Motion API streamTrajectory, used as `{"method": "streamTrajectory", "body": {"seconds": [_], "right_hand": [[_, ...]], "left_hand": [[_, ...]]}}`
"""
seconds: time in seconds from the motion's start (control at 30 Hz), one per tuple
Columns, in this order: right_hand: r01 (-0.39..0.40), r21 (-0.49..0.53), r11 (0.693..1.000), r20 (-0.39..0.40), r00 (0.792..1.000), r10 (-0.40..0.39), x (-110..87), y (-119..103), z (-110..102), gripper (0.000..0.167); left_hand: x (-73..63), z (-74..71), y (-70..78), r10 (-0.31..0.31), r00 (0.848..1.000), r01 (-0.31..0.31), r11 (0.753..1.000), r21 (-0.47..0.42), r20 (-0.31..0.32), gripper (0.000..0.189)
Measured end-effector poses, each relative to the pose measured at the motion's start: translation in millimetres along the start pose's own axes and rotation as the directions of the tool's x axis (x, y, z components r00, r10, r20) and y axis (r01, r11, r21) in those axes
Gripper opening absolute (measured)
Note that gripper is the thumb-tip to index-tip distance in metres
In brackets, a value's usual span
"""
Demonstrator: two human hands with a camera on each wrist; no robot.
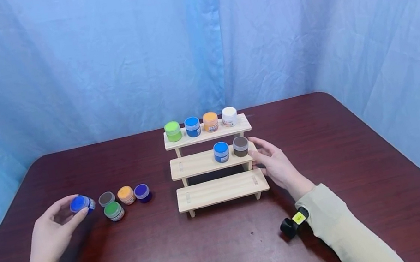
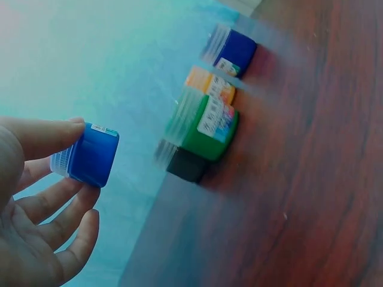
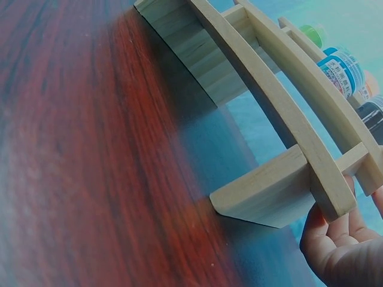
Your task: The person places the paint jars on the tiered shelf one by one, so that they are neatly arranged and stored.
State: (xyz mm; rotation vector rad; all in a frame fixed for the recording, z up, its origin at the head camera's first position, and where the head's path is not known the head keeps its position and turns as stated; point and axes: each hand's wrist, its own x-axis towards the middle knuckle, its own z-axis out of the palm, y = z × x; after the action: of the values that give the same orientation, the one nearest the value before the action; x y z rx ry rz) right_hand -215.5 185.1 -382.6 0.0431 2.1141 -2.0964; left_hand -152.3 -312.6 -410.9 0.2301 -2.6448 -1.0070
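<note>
My left hand (image 1: 49, 234) pinches a blue paint jar (image 2: 96, 154) between thumb and fingers at the left of the table. In the left wrist view the jar is tipped on its side relative to the frame. My right hand (image 1: 277, 166) holds the right end of a three-tier wooden stand (image 1: 220, 191), thumb and index finger at the middle shelf's end. A dark brown paint jar (image 1: 240, 146) stands right by those fingertips. To its left on that shelf is another blue jar (image 1: 221, 152). Some right fingers are hidden behind the stand in the right wrist view.
Light green (image 1: 173, 132), blue (image 1: 193, 127), orange (image 1: 210, 122) and white (image 1: 229, 116) jars line the top shelf. Near my left hand stand brown (image 1: 106, 199), green (image 1: 114, 211), orange (image 1: 126, 195) and dark blue (image 1: 142, 193) jars. A blue curtain (image 1: 117, 58) hangs behind the table.
</note>
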Motion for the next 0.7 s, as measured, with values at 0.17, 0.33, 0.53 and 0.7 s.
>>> {"method": "streamTrajectory", "body": {"seconds": [0.17, 0.33, 0.53, 0.7], "right_hand": [[0.005, 0.000, 1.000, 0.002, 1.000, -0.005, 0.5, 1, 0, 0.052], [0.014, -0.001, 1.000, 0.006, 1.000, -0.014, 0.5, 0, 0, 0.052], [0.009, 0.002, 1.000, 0.005, 1.000, -0.009, 0.1, 0, 0, 0.052], [0.008, 0.005, 1.000, 0.005, 1.000, -0.008, -0.1, 0, 0, 0.052]], "left_hand": [[10.0, 8.4, -23.5, 0.034, 0.998, -0.036, 0.999, -0.035, -0.061, 0.055], [11.8, 13.0, -25.6, 0.035, 0.996, -0.039, 0.998, -0.054, -0.077, 0.053], [13.1, 17.7, -20.7, 0.052, 0.995, -0.059, 0.995, -0.081, -0.081, 0.052], [14.6, 23.1, -15.1, 0.082, 0.993, -0.089, 0.992, -0.088, -0.080, 0.051]]}}
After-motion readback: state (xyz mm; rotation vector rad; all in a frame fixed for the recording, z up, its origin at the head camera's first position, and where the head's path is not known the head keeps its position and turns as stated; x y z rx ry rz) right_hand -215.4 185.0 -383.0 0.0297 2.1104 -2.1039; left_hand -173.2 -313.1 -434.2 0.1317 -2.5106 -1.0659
